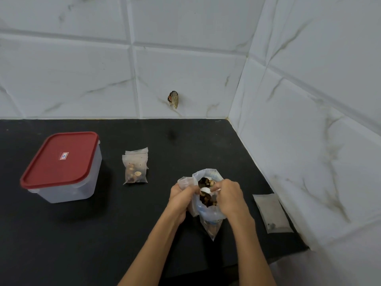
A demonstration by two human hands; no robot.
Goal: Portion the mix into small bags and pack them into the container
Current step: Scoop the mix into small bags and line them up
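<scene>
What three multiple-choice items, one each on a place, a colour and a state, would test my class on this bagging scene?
1. Where does the container stand?
A. left of the filled small bag
B. against the right wall
C. between the hands

2. What colour is the lid?
A. blue
B. red
C. green

3. How is the container?
A. lid off
B. tipped over
C. lid on, upright

Answers:
1 A: it sits on the black counter, left of the filled small bag.
2 B: the lid shows red.
3 C: the lid covers it while the left hand and right hand work at the big bag of mix.
</scene>
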